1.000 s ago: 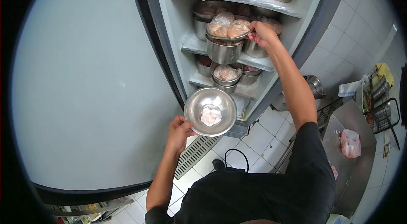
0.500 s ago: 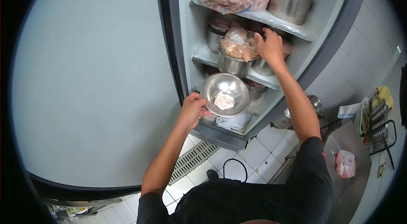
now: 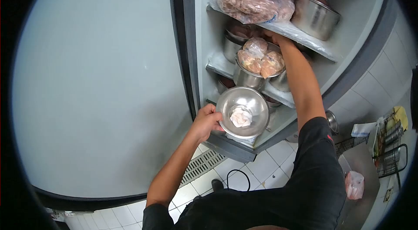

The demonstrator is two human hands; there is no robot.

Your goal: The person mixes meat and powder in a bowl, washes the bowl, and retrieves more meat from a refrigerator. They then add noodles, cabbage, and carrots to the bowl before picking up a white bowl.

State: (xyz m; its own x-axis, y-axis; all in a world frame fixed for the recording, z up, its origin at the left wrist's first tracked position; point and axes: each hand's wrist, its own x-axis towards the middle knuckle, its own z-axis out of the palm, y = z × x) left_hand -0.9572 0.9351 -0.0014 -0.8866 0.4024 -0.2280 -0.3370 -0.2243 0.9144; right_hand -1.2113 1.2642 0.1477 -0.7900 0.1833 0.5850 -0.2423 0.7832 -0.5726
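Observation:
My left hand (image 3: 206,123) is closed on the rim of a shallow steel bowl (image 3: 223,99), held in front of the refrigerator's lower part. A small pale, pinkish-white lump (image 3: 241,117) lies in the bowl; I cannot make out what it is. My right hand (image 3: 273,36) reaches deep over the middle shelf, under the upper one, and its fingers are mostly hidden in shadow. Below that hand stands a steel pot (image 3: 250,77) heaped with bagged orange-brown food (image 3: 260,58). Another steel pot (image 3: 232,49) with dark reddish meat is to its left.
Bags of minced meat (image 3: 254,3) and a steel pot (image 3: 315,16) occupy the upper shelf (image 3: 300,36). The wide refrigerator door (image 3: 100,86) stands at the left. On the right, a bagged pink block (image 3: 355,185) lies on a metal surface by a wire rack (image 3: 389,160).
My right hand has gone from above the front pots farther back into the middle shelf. My left hand still holds the bowl; the whole view has shifted slightly.

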